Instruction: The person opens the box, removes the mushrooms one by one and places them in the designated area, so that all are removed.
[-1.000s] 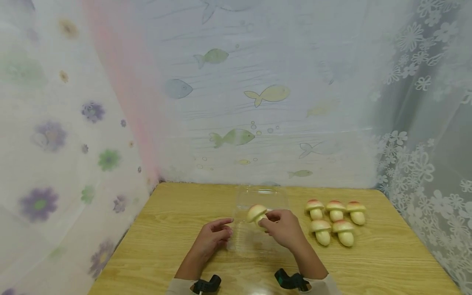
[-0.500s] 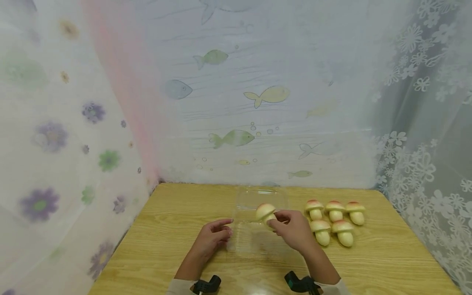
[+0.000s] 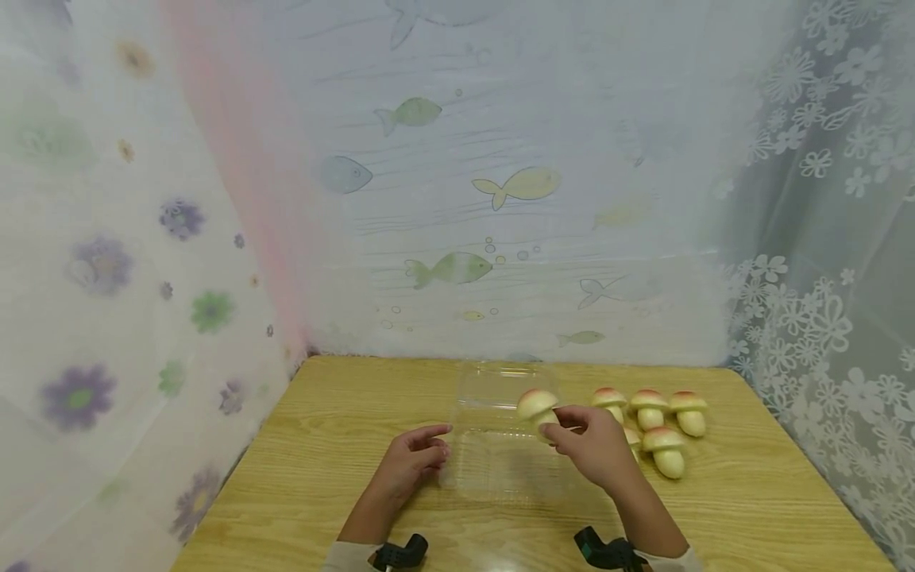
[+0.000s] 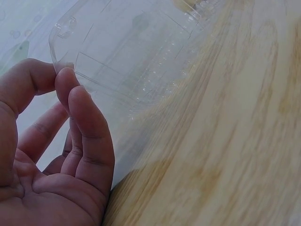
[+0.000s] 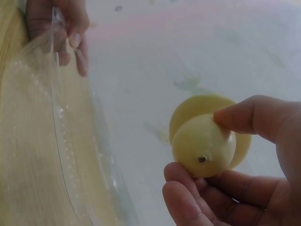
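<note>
The left hand pinches the near left edge of one clear clamshell box on the desk. The right hand grips one toy mushroom above the box's right side. Five mushrooms lie farther right.

Mushroom in right hand

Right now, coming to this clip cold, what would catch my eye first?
Most likely the toy mushroom pinched in the right hand, held over the right side of the clear plastic clamshell box at the table's centre. Next, the cluster of matching mushrooms lying to the right, and the left hand holding the box's left edge.
</note>
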Available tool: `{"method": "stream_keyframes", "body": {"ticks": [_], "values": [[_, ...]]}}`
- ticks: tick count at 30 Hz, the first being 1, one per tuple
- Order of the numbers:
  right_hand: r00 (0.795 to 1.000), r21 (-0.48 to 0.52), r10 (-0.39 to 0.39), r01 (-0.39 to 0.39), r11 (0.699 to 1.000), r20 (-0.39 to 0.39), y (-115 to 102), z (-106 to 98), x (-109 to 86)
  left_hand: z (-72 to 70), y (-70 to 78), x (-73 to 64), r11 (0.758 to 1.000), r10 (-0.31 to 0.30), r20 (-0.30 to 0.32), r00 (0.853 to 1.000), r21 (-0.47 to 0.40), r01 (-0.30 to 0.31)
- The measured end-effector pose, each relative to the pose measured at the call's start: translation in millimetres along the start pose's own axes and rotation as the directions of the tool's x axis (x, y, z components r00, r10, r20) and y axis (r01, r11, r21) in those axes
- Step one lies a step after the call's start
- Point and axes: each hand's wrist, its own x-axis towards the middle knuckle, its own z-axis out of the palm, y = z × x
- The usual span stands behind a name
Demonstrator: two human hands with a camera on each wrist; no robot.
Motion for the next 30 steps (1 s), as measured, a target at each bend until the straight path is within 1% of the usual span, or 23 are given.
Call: {"method": "stream_keyframes", "body": {"ticks": [2,8,11,13,20,27,30], "values": [[1.000,-0.002,0.000,0.000,1.000,-0.004,2.1,-4.4,-0.9,0.3,-0.4,0.1,1.000,0.002,-0.002,1.000,0.005,-0.002],[1.000,0.042,0.015,-0.015,0.999,0.009,4.8,-18.7,-4.8,-1.9,-2.2,1.0,1.000,-0.004,0.001,1.000,0.012,0.004],[0.999,0.059,0.033,-0.034,0.998,0.013,5.3,-27.1,-4.4,-2.7,-1.9,1.3,1.000,-0.006,-0.004,1.000,0.011,0.006],[0.999,0.053,0.049,-0.049,0.997,0.006,5.2,-35.2,-4.3,-2.8,-1.4,1.9,1.000,-0.005,-0.008,1.000,0.007,0.005],[0.997,0.056,0.082,-0.082,0.995,-0.011,11.9,-76.1,-7.2,-0.9,-1.9,3.4,1.000,0.009,-0.002,1.000,-0.010,-0.009],[0.992,0.009,0.123,-0.123,0.992,-0.036,23.1,-116.2,-12.5,2.3,-2.7,2.3,1.000,0.013,-0.014,1.000,-0.015,-0.013],[0.987,-0.006,0.156,-0.156,0.988,-0.040,25.8,-130.8,-16.6,3.0,-1.7,2.1,1.000,0.013,-0.014,1.000,-0.011,-0.013]]}}
